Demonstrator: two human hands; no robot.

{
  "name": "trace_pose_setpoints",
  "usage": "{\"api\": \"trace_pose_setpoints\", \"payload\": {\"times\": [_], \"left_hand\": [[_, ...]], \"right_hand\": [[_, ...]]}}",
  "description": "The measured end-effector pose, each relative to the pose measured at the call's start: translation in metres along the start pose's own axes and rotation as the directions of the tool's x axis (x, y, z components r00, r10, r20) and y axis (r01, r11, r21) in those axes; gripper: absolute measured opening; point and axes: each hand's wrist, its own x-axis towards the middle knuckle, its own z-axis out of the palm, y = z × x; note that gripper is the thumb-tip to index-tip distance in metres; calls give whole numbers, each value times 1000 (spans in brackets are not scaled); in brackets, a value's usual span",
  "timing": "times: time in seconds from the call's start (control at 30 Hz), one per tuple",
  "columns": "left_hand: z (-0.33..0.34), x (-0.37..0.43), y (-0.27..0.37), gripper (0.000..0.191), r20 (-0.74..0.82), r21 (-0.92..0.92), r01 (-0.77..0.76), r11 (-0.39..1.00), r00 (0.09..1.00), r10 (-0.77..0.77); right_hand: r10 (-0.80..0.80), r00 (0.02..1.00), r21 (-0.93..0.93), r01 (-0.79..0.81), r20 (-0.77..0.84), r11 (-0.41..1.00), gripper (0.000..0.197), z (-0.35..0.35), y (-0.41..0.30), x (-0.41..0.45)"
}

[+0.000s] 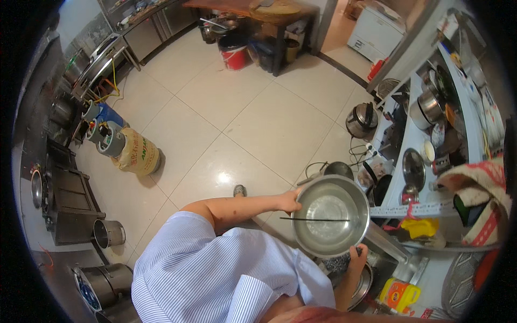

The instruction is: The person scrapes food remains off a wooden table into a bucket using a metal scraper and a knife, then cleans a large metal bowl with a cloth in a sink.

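Note:
A large metal basin [330, 244] with clear liquid in it is held up before me on the right side of the view. My left hand [289, 201] grips its left rim. At the lower right edge of the basin is my right hand [358, 256], its fingers closed around a dark, speckled thing that I cannot identify. A thin dark stick [315, 219] lies across the basin, its left end reaching past the rim. Beneath the right hand, a round metal pan [365, 282] is partly hidden by the arm.
Right of the basin, a shelf unit [394, 194] holds pots and lids. A yellow bottle [399, 294] stands at lower right. Gas cylinders [139, 151] stand on the tiled floor at left, near a metal pot [110, 234]. A red bucket [234, 58] is by the far table [226, 5].

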Motion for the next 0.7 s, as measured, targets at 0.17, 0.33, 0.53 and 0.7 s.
{"api": "trace_pose_setpoints", "payload": {"times": [0.17, 0.33, 0.53, 0.7], "left_hand": [[-94, -34, 26, 74, -120, -71, -53, 996, 992, 45], [-194, -59, 39, 73, -256, -111, -43, 993, 967, 13], [-322, -83, 52, 67, -410, -211, -68, 975, 912, -25], [-422, -97, 55, 64, -606, -268, -131, 954, 793, -61]], "right_hand": [[-76, 987, 73, 66, 142, 995, 21, 82, -22, 58], [-189, 915, 93, 166, 356, 982, 20, 184, -90, 94], [-242, 881, 221, 162, 406, 962, 11, 329, -203, 135], [-114, 837, 217, -5, 535, 976, 11, 446, -295, 166]]}}
